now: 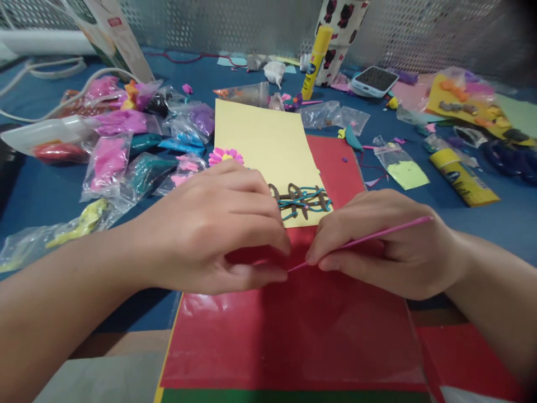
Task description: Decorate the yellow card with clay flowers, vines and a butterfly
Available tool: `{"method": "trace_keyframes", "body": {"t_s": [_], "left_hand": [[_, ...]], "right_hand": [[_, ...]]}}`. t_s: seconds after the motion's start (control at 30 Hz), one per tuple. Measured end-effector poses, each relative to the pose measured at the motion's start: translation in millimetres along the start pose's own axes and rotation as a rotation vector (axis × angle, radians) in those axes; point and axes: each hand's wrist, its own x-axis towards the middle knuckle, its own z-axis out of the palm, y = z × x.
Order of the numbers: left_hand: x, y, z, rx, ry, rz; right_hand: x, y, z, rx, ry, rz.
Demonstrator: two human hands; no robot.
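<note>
My right hand pinches a thin pink stick tool between thumb and fingers, its tip pointing left. That tip meets the end of my left thumb. Curled fingers close toward the thumb on my left hand; a small pinkish bit shows in the gap, and what they hold, if anything, I cannot make out. Both hands hover over a red sheet in clear plastic. Just beyond lies a pale yellow card bearing a brown clay fence with blue strands and a pink clay flower, partly behind my left hand.
Bags of coloured clay crowd the left side. Behind stand a yellow glue stick and a patterned container. To the right are a phone, a green clay bag and another glue stick.
</note>
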Motion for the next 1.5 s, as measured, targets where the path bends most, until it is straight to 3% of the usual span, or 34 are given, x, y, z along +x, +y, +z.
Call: {"method": "trace_keyframes", "body": {"t_s": [0.33, 0.57, 0.77, 0.83, 0.97, 1.07, 1.2, 1.27, 1.33, 1.5], "left_hand": [[-0.5, 2.7, 5.8, -0.028, -0.098, -0.055], [0.1, 4.6, 7.7, -0.028, -0.095, -0.026], [1.1, 4.9, 6.4, -0.023, -0.096, -0.044], [2.1, 5.0, 4.8, -0.024, -0.088, -0.064], [2.4, 2.8, 1.2, 0.008, -0.039, -0.076], [0.2, -1.5, -1.5, 0.11, 0.066, -0.117], [-2.5, -6.6, -5.7, 0.242, 0.181, -0.211], [-2.9, -7.4, -7.7, 0.268, 0.215, -0.237], [-2.7, -7.1, -9.3, 0.278, 0.235, -0.261], [-1.9, -4.9, -10.4, 0.303, 0.242, -0.285]], "right_hand": [[0.2, 0.4, 0.2, -0.043, 0.002, 0.019], [0.8, 0.9, -0.4, -0.06, -0.011, 0.026], [-0.6, -1.2, -5.6, -0.014, 0.049, 0.036], [-1.0, -0.3, -7.0, 0.025, 0.148, 0.058], [0.3, 9.8, -12.3, 0.077, 0.63, 0.117], [-0.4, 25.3, -23.9, -0.132, 0.732, 0.212], [-6.4, 48.2, -42.8, -0.608, 0.52, 0.41], [-9.0, 56.1, -47.3, -0.716, 0.422, 0.588], [-9.3, 60.1, -46.6, -0.705, 0.345, 0.673], [-0.8, 58.4, -30.4, -0.593, 0.208, 0.62]]}}
